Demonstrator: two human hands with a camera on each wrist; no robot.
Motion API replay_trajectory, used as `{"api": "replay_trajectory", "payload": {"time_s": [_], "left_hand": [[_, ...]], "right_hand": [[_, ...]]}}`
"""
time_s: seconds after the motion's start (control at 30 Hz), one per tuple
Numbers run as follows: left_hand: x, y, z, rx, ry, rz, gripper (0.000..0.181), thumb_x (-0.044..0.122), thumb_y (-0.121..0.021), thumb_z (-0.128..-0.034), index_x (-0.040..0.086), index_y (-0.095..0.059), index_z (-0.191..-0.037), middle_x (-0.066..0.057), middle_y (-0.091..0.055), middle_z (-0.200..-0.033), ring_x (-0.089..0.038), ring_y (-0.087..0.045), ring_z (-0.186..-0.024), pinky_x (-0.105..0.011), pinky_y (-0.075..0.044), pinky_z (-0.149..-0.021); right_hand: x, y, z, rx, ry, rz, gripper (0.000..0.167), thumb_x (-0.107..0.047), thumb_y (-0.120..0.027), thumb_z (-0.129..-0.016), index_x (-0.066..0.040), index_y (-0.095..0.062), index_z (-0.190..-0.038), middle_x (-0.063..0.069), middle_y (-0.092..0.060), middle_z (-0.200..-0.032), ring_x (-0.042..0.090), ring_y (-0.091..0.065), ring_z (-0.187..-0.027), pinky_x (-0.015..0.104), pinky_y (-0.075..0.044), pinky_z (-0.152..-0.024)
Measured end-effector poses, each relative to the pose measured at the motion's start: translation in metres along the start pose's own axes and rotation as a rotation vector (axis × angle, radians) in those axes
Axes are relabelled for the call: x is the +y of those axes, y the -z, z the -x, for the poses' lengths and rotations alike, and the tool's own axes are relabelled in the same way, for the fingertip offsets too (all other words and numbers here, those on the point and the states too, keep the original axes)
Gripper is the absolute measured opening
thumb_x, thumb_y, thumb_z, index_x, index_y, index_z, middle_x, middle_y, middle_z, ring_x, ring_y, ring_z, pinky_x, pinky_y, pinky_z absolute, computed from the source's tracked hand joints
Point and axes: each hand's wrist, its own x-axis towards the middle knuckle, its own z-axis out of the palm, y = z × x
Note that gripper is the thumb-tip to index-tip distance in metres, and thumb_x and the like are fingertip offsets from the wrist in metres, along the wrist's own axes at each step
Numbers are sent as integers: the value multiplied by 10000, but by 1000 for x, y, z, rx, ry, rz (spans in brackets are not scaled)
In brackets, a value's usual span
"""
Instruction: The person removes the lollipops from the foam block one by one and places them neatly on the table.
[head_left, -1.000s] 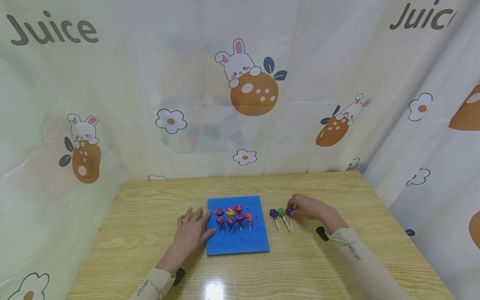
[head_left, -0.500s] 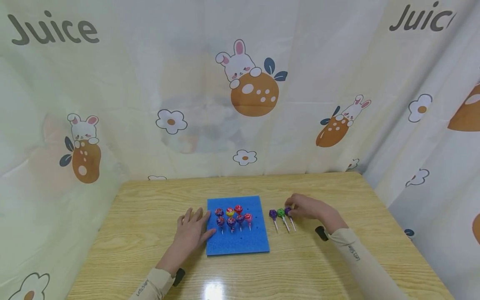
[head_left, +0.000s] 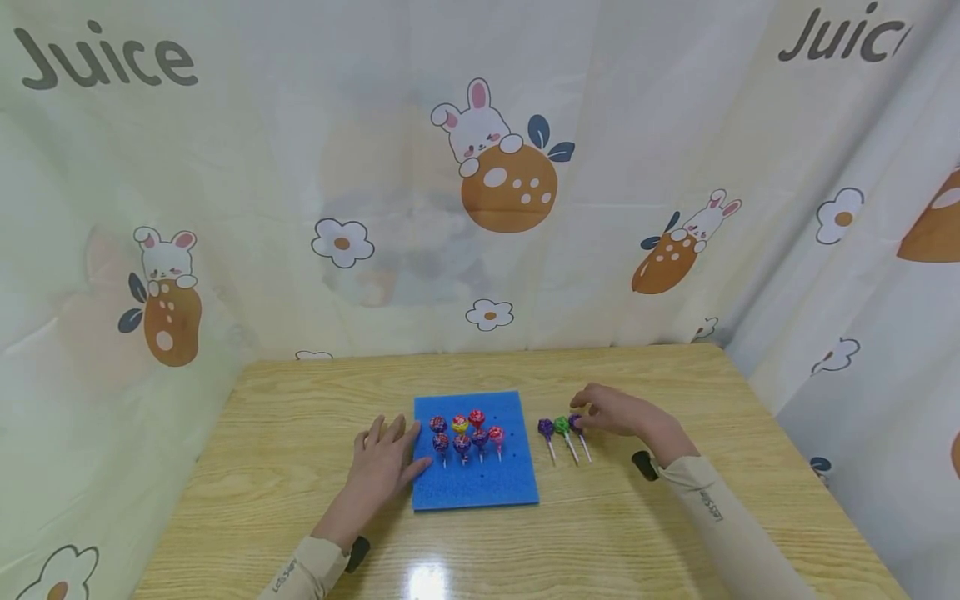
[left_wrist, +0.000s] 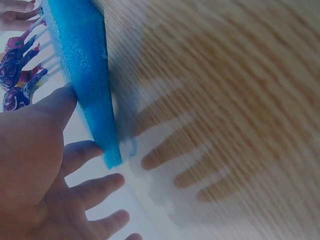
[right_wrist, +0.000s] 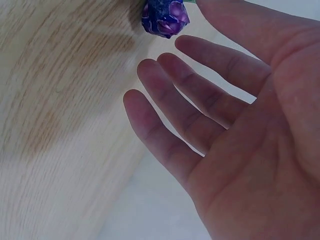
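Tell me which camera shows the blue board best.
Head: nearly all of the blue board shows, with lollipops standing in it. Left wrist: nearly edge-on, cut off at the top. Right wrist: none of it.

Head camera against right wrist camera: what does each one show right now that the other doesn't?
Only the head view shows the blue board, the seven lollipops standing in it, the left hand at its edge, and the rabbit prints behind the table.

Only the right wrist view shows the palm side of the right hand.

Both share the right hand, a purple lollipop close to it, and the table's wood grain.
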Motion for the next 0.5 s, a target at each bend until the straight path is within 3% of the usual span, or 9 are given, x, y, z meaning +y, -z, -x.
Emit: {"api": "replay_trajectory", "payload": {"time_s": [0.5], "left_hand": [[0,-1,0,-17,8,4,618,502,-601,-973,160,-517,-1481,-190,-447,-1550,-492,-291,-1470,-687,-276,-1134]], "right_hand": [[-15,-1,-2,20,13,-2,395,-166,-613,-1009,58,-589,-1333,229,-592,-1298,415,-608,-1173,492,-532,-958]]}}
